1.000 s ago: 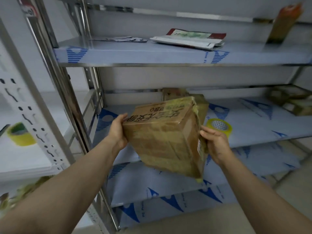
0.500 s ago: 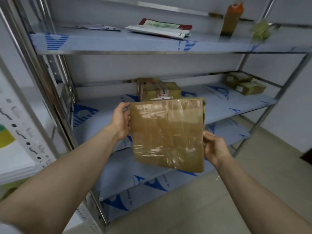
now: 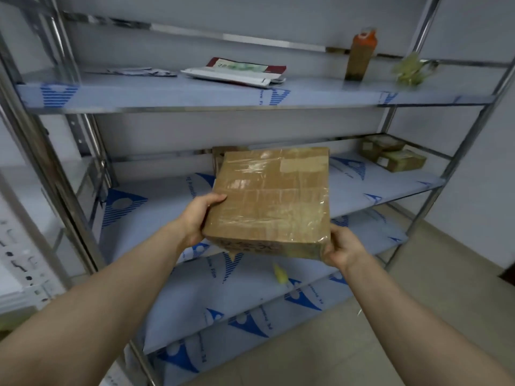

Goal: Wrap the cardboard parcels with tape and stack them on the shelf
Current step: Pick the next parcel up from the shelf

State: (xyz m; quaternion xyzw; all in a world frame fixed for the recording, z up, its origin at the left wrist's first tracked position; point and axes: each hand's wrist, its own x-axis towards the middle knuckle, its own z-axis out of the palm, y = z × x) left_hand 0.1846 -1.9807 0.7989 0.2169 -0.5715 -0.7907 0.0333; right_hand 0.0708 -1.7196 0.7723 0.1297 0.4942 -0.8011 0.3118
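I grip the brown, tape-wrapped cardboard parcel (image 3: 271, 201) between both hands: left hand (image 3: 198, 218) curled on its left edge, right hand (image 3: 344, 247) clasping its near-right corner.

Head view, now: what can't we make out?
1. Box behind the parcel: head view, mostly hidden by the parcel.
2. Right hand: head view, fingers hidden under the parcel's corner.
3. Print on the parcel's near side: head view, blurred, unreadable.
4. Yellow-green clump on the top shelf: head view, blurred.
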